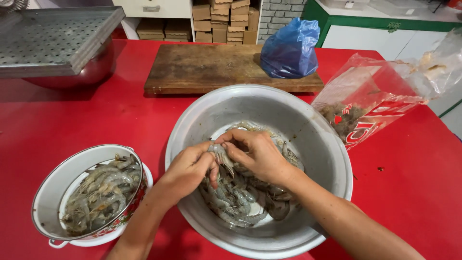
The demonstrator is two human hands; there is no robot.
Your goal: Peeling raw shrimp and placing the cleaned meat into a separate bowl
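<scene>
Grey raw shrimp (222, 156), whole, legs hanging down, pinched between both hands over the big metal basin (332, 159); left hand (187, 169) fingers closed on its body, right hand (257, 155) fingers closed on the head end. More grey shrimp piled in the basin bottom under the hands. White enamel bowl (50, 192) at left, tilted, also holds shrimp. Red table (110, 115) underneath. Wooden cutting board (207, 67) behind basin with blue plastic bag (291, 48) on it, clear printed bag (375, 96) at right, perforated metal tray (53, 38) top left, cardboard boxes (226, 19) on shelves at the back.
</scene>
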